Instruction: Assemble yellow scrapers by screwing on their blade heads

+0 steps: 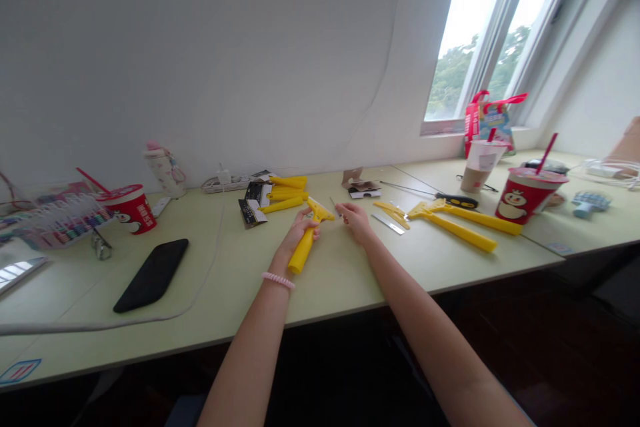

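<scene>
On the tabletop (240,280), a black phone-like slab (153,275) lay at the left, with a red cup (134,213) and a pale bottle (167,170) beyond it and a rack of pens (70,221) farther left. Yellow handles (285,193) with dark packaging cards (253,203) sat just beyond the left hand (291,235), and an opened small carton (364,188) stood on the far side of the right hand (355,221). Close to the right of that hand were a loose blade (388,224) and flat yellow pieces (395,212); farther right lay two yellow scrapers (463,230), a screwdriver (456,201) and another red cup (527,197). The yellow scraper (301,252) in use had its long axis slanting from near left to far right, its head at the far end and the butt of its handle pointing near. It was above the tabletop, grasped by the left hand, whose fingers wrapped the upper handle below the head, leaving the lower handle jutting out past the palm. The right hand, just right of the scraper's head, pinched a small thin piece (333,201), too blurred to identify.
</scene>
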`<state>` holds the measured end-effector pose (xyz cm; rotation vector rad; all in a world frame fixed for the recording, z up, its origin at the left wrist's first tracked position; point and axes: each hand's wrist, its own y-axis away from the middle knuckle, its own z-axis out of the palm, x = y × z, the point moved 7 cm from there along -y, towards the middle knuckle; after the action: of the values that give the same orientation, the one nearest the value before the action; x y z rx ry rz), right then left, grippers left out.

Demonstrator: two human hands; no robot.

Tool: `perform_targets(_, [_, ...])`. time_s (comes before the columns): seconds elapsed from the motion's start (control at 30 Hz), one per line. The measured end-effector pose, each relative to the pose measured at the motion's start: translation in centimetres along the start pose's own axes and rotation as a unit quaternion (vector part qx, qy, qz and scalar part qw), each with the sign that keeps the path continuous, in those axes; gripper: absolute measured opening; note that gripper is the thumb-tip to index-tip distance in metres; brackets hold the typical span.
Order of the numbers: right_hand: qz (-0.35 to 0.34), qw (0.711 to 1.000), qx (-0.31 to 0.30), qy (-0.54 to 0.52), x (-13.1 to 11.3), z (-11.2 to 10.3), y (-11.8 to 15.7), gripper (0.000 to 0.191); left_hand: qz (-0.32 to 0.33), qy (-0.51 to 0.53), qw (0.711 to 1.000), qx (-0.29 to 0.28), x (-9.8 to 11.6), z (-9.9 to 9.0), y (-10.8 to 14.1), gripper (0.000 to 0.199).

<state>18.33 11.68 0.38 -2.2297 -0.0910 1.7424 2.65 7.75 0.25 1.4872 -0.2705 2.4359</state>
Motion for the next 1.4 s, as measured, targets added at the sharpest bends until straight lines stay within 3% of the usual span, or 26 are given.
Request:
perform_targets(0.13, [-0.022,0.974,0.104,0.202,0.4,-1.2,-0.9,0.029,0.013,-0.013,0.998,0.057,0.2,-0.8,0.1,0.057])
perform_targets(0.27, [-0.075,0.924,0.063,0.371,-0.4,0.7,-1.3,0.026,0.014,-0.014,0.997,0.068,0.1,-1.0,0.0,0.054])
perform_targets(0.4, [-0.079,0.893,0.042,0.442,-0.7,1.8,-1.5,0.022,0.008,-0.011,0.998,0.062,-0.2,-1.1,-0.2,0.054])
perform_targets(0.53, [-0.027,0.924,0.090,0.371,-0.1,-0.5,-1.7,0.024,0.006,-0.017,0.998,0.061,-0.2,-0.9,-0.1,0.055])
perform_targets(0.6, [-0.040,0.947,0.127,0.292,-0.5,-2.4,-1.4,0.025,0.011,-0.014,0.998,0.065,-0.1,-0.9,0.0,0.055])
perform_targets(0.7, [-0.137,0.956,0.183,0.185,-2.7,-5.2,0.3,0.029,0.019,-0.002,0.997,0.080,0.0,-1.2,-0.2,0.056])
perform_targets(0.8, [-0.253,0.925,0.234,0.163,-5.5,-7.1,3.1,0.026,0.019,0.008,0.995,0.094,-0.2,-1.7,-0.5,0.055])
perform_targets(0.9, [-0.311,0.909,0.215,0.178,-6.9,-6.9,4.7,0.020,0.019,0.010,0.996,0.088,-0.3,-1.9,-0.7,0.052])
perform_targets(1.13, [-0.327,0.924,0.105,0.166,-6.6,-4.4,4.4,0.020,0.013,0.019,0.996,0.085,-0.4,-1.8,-0.6,0.053])
perform_targets(1.4, [-0.364,0.913,0.102,0.153,-6.9,-4.1,4.6,0.019,0.018,0.018,0.998,0.065,-0.4,-1.6,-0.7,0.052])
